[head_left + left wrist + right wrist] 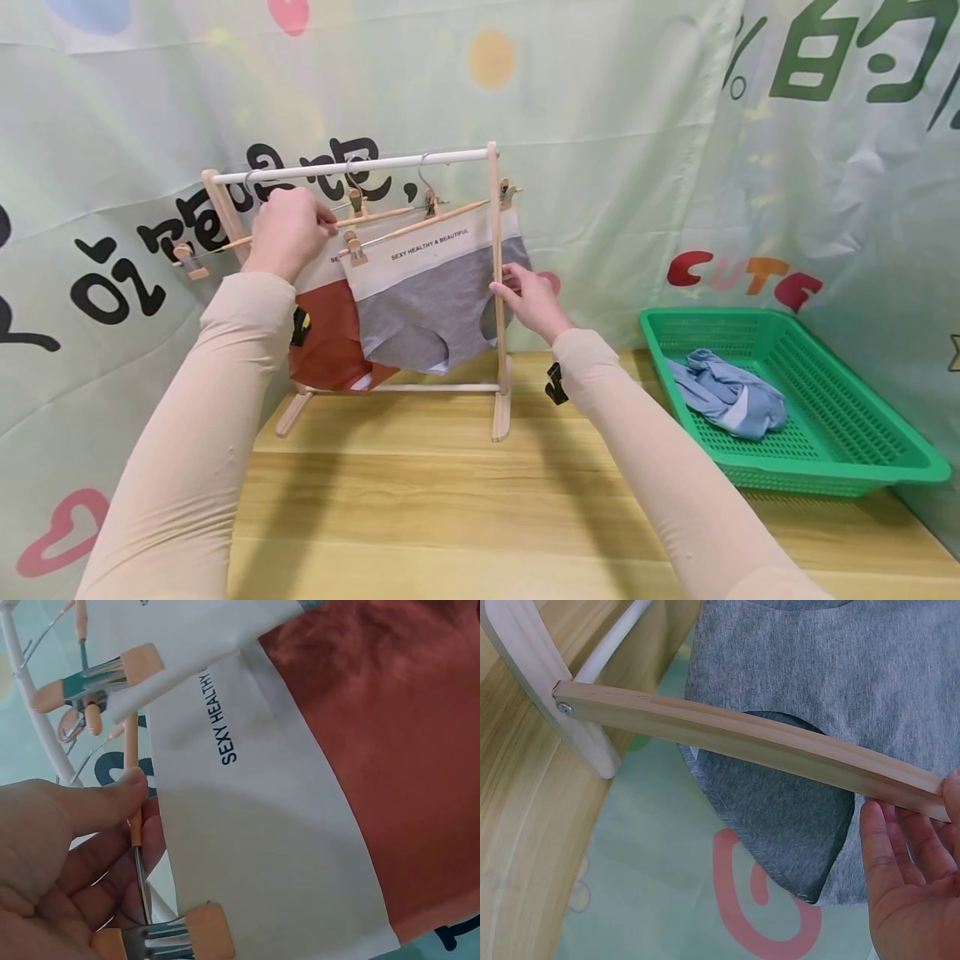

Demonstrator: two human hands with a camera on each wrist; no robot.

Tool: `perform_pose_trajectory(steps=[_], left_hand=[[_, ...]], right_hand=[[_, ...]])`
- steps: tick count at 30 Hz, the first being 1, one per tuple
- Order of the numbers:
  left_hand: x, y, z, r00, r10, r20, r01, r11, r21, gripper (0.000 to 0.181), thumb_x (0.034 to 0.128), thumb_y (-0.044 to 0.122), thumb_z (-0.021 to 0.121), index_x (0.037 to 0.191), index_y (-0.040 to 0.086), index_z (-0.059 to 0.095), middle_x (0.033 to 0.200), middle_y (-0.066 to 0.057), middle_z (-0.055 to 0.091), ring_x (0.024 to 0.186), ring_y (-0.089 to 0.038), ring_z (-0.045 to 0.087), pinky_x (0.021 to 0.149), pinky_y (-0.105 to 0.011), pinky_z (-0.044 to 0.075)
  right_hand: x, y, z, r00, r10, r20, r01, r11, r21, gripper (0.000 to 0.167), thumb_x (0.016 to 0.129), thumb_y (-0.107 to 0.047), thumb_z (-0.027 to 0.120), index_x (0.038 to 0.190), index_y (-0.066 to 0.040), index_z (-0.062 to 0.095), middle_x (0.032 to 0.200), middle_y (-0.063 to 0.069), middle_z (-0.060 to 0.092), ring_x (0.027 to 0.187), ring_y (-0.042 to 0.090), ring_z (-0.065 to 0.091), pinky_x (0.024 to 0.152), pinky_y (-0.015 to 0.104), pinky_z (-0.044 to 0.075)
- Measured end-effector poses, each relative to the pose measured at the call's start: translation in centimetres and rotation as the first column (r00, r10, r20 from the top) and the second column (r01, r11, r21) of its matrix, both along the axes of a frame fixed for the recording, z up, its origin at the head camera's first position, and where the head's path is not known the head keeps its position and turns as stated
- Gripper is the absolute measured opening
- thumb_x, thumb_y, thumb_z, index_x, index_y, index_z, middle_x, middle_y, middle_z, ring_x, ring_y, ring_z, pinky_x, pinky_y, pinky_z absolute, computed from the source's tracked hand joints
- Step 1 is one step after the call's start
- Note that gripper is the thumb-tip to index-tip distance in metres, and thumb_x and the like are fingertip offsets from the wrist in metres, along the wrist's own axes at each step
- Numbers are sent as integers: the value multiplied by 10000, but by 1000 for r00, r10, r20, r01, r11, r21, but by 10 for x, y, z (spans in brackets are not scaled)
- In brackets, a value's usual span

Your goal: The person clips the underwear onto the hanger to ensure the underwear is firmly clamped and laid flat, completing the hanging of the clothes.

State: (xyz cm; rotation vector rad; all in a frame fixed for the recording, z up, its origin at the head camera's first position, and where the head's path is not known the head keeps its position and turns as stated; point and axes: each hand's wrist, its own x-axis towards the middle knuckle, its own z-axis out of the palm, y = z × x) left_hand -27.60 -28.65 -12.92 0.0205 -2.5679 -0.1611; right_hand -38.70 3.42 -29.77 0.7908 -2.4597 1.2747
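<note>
Pinching a hanger's wooden rod (pixel 131 746) between thumb and curled fingers, my left hand (pixel 288 232) is just below the white top bar (pixel 390 162) of the wooden rack (pixel 501 417). The rust-red briefs (pixel 328 333) hang alongside the rod, their printed white waistband (pixel 225 817) close to my fingertips. With my right hand (pixel 534 302) I grip the rack's right post (pixel 500 342) about halfway up, thumb and fingers bent around it. That post crosses in front of the grey briefs (pixel 427 312), which hang from another hanger (pixel 450 215) and partly cover the rust-red pair. The rack stands on a wood-grained table (pixel 420 500). Well apart, to my right, a green basket (pixel 825 473) holds a crumpled blue garment (pixel 731 396) toward its left side.
</note>
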Motion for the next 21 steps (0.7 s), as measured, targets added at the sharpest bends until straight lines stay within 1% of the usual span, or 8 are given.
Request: perform_pose_trajectory(steps=[5, 9, 12, 16, 21], left_hand=[[-2, -7, -4, 999, -31, 29, 31, 999, 15, 219, 1008, 80, 651, 1140, 23, 816, 1145, -242, 786, 1135, -489, 689, 976, -637, 531], [-3, -13, -6, 997, -45, 65, 43, 999, 30, 262, 1009, 49, 603, 1181, -10, 792, 1166, -266, 771, 1168, -479, 663, 1031, -626, 503], [-4, -14, -8, 997, -46, 59, 44, 998, 33, 224, 1010, 60, 617, 1139, -14, 785, 1137, -280, 767, 1147, -485, 656, 1026, -621, 496], [-6, -13, -10, 998, -55, 31, 54, 998, 41, 137, 1010, 79, 657, 1048, -13, 752, 1089, -286, 755, 1081, -474, 648, 972, -608, 496], [-9, -12, -13, 998, -62, 32, 59, 996, 69, 126, 1014, 94, 678, 1045, -4, 751, 1089, -280, 760, 1064, -459, 653, 952, -598, 499]], right_hand=[[1, -2, 1, 1000, 6, 1, -6, 1000, -14, 367, 1106, -247, 624, 1395, -21, 607, 1338, 216, 734, 1258, 357, 717, 1063, 480, 589], [2, -2, 2, 1000, 4, -1, -4, 1000, -4, 379, 1109, -254, 619, 1410, -23, 599, 1335, 216, 734, 1255, 360, 716, 1061, 488, 588], [3, -2, 2, 1000, 4, 1, -4, 1000, 4, 388, 1112, -261, 613, 1421, -27, 592, 1331, 215, 734, 1251, 362, 714, 1062, 494, 585], [3, 0, 2, 1000, 2, 15, -2, 1000, -4, 390, 1112, -268, 612, 1424, -36, 592, 1324, 211, 734, 1253, 362, 709, 1067, 499, 582], [3, 1, 0, 1000, 4, 20, -4, 1000, -4, 407, 1112, -271, 611, 1441, -31, 586, 1331, 218, 730, 1257, 369, 707, 1072, 501, 580]])
